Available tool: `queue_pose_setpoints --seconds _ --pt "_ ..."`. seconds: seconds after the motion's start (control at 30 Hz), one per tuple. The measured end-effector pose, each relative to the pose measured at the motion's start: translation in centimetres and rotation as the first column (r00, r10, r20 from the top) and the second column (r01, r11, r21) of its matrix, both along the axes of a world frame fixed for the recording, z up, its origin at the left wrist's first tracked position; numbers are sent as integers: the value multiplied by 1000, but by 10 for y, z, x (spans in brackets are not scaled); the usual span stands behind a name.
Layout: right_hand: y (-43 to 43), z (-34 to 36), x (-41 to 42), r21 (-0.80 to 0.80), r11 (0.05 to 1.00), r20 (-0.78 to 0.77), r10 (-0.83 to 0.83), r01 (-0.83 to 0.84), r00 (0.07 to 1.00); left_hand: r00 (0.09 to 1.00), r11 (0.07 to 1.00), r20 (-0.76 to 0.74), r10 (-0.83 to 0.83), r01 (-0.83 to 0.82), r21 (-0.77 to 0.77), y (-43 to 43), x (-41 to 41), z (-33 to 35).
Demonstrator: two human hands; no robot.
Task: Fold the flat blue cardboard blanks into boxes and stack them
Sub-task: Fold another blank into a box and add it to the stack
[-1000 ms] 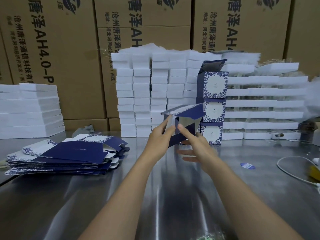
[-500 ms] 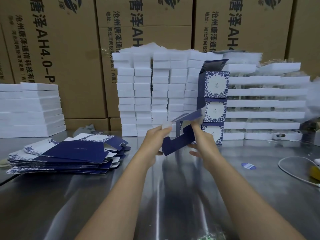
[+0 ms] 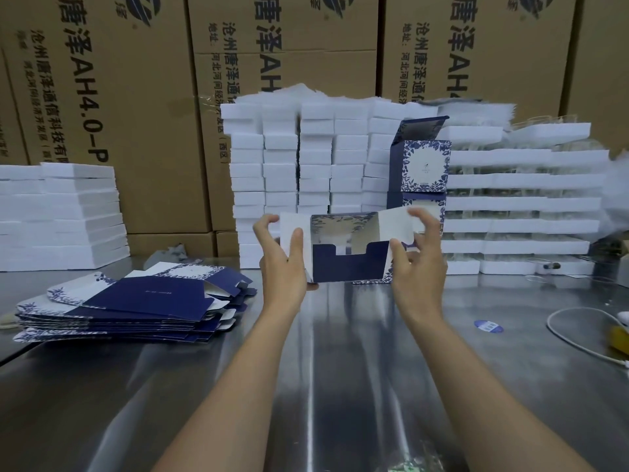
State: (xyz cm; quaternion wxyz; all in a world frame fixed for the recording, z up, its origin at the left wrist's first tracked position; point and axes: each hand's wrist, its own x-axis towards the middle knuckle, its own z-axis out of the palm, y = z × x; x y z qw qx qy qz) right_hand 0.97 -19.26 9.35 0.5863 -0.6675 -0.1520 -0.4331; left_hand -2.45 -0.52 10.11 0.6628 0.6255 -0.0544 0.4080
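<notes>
Half-folded blue box (image 3: 349, 264) is held up above the shiny steel counter (image 3: 340, 362), mid-scene, open end toward the person, likely so its notched flaps can be tucked. Its white-lined side flaps are pinched by the left hand (image 3: 282, 264) and the right hand (image 3: 417, 264), each grip curled round thin, creased card; flat blanks (image 3: 136, 301) lie left.

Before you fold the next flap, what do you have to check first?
1. Left hand grips the half-folded box by its left flap: ok.
2. Right hand pinches its right flap: ok.
3. Box opened up, open end facing the person: ok.
4. White side flaps folded in: not ok, both stick outward.
5. Far end of the box closed: cannot tell.
6. Stack of finished boxes stands upright behind: ok.
</notes>
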Motion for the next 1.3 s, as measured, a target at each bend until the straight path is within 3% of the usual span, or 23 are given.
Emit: queue_pose_setpoints --seconds 0.07,0.23,0.33,0.47,0.57,0.67,0.8,0.9,1.0,1.13,1.23,1.3 --pt "2 -1 2 -102 995 33 -8 11 999 990 985 101 95 -108 134 -1 -1 -1" --pt "1 -6 2 -170 963 -74 197 -207 978 960 942 172 219 -254 217 10 2 -4" --pt "3 -10 2 -216 956 -65 190 -200 980 986 958 52 161 -168 231 15 5 -3" --pt "7 -9 1 -121 992 -86 -42 32 995 997 964 -80 -16 37 264 10 3 -3" --pt "0 -7 5 13 981 -161 -188 193 969 988 898 -118 -103 144 417 4 4 -5" --pt "-8 -8 13 102 960 -265 -228 263 937 991 811 -129 -25 95 577 -4 8 -7" --pt "-9 -10 18 187 931 -345 -236 313 908 992 758 -120 27 58 650 -13 7 -9" --pt "-10 -10 19 208 942 -320 -188 262 929 981 707 -3 194 -137 694 -16 9 -12" --pt "-2 -9 10 145 983 -208 -78 110 975 925 710 103 365 -348 613 -12 11 -14" --pt "15 -8 -5 76 981 -63 185 -180 981 878 810 27 478 -453 373 2 15 -11" --pt "21 -8 -6 167 951 -266 297 -260 917 881 849 43 471 -466 249 5 13 -8" --pt "23 -8 -8 274 916 -464 392 -292 795 879 848 103 466 -477 230 2 10 -6"
